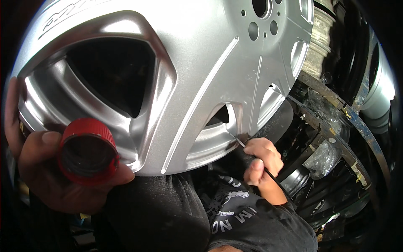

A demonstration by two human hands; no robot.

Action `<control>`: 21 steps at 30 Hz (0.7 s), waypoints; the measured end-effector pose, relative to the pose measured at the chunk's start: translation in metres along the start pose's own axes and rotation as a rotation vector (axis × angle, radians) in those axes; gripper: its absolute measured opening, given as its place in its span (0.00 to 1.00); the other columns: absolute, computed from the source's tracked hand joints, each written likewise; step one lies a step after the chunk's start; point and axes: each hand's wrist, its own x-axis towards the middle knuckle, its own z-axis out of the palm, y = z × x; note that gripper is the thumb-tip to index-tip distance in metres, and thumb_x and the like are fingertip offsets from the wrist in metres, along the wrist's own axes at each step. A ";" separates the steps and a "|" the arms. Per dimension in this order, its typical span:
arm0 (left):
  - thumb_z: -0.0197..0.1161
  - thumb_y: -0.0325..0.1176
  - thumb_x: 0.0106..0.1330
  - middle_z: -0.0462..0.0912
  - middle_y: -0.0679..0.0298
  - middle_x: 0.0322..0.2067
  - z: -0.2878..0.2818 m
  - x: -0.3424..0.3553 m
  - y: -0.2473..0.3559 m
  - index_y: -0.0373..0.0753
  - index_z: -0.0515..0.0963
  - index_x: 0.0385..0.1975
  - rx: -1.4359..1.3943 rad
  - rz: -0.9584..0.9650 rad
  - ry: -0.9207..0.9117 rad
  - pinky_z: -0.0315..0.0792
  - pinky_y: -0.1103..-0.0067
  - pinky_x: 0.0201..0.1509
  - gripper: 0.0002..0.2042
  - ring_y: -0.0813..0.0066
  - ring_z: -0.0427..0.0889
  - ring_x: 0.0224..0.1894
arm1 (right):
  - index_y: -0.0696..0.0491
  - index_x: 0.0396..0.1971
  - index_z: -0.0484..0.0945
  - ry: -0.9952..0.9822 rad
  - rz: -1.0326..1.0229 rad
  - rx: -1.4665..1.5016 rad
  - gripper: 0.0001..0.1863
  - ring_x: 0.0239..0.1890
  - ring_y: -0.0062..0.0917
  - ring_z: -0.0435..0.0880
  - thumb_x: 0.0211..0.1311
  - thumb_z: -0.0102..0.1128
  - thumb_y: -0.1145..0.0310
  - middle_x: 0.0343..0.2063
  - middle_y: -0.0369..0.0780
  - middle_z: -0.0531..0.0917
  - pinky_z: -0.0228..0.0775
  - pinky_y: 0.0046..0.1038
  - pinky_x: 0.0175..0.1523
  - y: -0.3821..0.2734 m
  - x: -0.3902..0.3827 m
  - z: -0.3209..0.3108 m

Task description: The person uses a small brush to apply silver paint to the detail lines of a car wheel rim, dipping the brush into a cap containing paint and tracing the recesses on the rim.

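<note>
A large silver alloy wheel (201,84) fills the upper left and middle of the head view. Between the fingers and thumb of my left hand (63,191) is a red ribbed screw cap (88,130), its hollow side facing me and dark inside. That hand is close to the wheel's lower left rim. My right hand (264,161) pinches a thin dark-handled brush (240,143). Its fine tip reaches the edge of a spoke opening low on the wheel; whether it touches there I cannot tell.
To the right stands a metal rack with worn bars (373,143) and crumpled clear plastic (323,160) on it. Other wheels (321,46) are stacked at the upper right. My dark trouser leg (159,214) lies beneath the wheel. Black handwriting (63,17) marks its upper left face.
</note>
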 end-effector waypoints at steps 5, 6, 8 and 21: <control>0.74 0.64 0.42 0.68 0.50 0.55 0.000 -0.004 -0.003 0.40 0.69 0.53 -0.019 0.005 -0.010 0.73 0.64 0.57 0.43 0.52 0.71 0.58 | 0.60 0.29 0.72 0.234 -0.132 0.387 0.15 0.22 0.29 0.76 0.68 0.47 0.63 0.25 0.45 0.75 0.74 0.31 0.23 -0.003 -0.013 -0.010; 0.75 0.63 0.42 0.67 0.49 0.55 0.000 -0.004 -0.003 0.40 0.69 0.53 -0.026 0.012 -0.013 0.73 0.64 0.57 0.43 0.51 0.71 0.59 | 0.61 0.29 0.73 0.207 -0.130 0.398 0.13 0.21 0.29 0.76 0.66 0.49 0.66 0.25 0.45 0.76 0.75 0.31 0.23 -0.004 -0.014 -0.012; 0.75 0.62 0.42 0.67 0.49 0.56 -0.002 0.000 -0.001 0.41 0.69 0.53 -0.049 0.032 -0.029 0.73 0.63 0.58 0.42 0.50 0.70 0.60 | 0.63 0.30 0.75 0.145 -0.134 0.429 0.08 0.19 0.28 0.77 0.62 0.54 0.72 0.25 0.43 0.77 0.78 0.31 0.24 -0.010 -0.014 -0.015; 0.71 0.27 0.32 0.62 0.46 0.67 0.022 0.029 0.031 0.42 0.75 0.35 -0.476 0.000 0.200 0.66 0.59 0.68 0.23 0.52 0.63 0.69 | 0.61 0.36 0.75 -0.067 0.512 1.438 0.15 0.29 0.32 0.83 0.75 0.50 0.63 0.26 0.48 0.81 0.77 0.32 0.37 -0.055 0.022 0.022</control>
